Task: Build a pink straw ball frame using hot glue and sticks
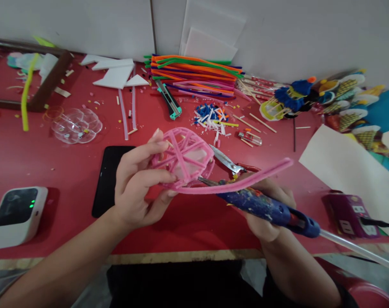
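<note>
My left hand (141, 184) grips a small round basket-like frame (181, 156) wound with pink pipe cleaners, its fingers closed round the left side. A loose pink pipe cleaner (245, 183) trails from the frame's lower edge to the right, passing in front of the glue gun. My right hand (266, 222) is wrapped round a blue, paint-spotted hot glue gun (258, 207). The gun's metal nozzle (207, 181) meets or nearly meets the lower right rim of the frame. A clear glue stick (357, 250) sticks out of its back end.
Behind the frame lie scissors (226, 159), a utility knife (168, 100), a pile of clippings (212, 116) and a bundle of coloured pipe cleaners (194, 72). To the left are a black phone (101, 188), a white device (19, 216) and a clear plastic tray (77, 126). A purple power socket (351, 214) stands right.
</note>
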{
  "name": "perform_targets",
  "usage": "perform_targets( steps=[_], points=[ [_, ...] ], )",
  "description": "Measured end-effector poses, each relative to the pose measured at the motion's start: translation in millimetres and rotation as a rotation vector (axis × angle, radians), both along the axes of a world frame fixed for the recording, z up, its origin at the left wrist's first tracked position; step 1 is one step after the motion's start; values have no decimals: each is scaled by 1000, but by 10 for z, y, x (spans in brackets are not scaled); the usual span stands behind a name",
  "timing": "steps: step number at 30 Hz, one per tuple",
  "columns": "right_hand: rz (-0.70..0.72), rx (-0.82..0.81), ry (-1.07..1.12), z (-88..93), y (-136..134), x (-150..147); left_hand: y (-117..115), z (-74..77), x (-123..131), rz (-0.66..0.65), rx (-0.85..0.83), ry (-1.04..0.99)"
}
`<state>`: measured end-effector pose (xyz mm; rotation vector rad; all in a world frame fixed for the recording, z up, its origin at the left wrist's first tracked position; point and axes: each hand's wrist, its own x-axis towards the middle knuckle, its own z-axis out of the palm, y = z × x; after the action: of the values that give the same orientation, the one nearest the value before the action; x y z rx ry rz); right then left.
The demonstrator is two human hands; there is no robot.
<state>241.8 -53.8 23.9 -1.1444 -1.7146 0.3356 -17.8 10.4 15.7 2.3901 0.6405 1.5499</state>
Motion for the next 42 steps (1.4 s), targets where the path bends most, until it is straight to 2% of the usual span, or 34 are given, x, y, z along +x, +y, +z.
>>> perform_targets(
  steps=[8, 16, 23, 30, 35, 42],
  points=[
    [22, 13, 1, -7, 15, 4, -9, 6, 0, 37, -11, -17],
    [13, 9, -4, -3, 7, 20, -6, 7, -8, 6, 9, -11],
    [-9, 3, 83, -36, -23, -4, -2, -2, -11, 18, 21, 7],
    [-21, 6, 64, -10, 16, -10, -14, 10, 4, 59, -18, 0],
    [-33, 15, 42, -9, 14, 25, -5, 6, -1, 25, 7, -8],
    [-60, 4, 25, -19, 7, 20, -5, 3, -6, 52, 8, 2]
  ],
)
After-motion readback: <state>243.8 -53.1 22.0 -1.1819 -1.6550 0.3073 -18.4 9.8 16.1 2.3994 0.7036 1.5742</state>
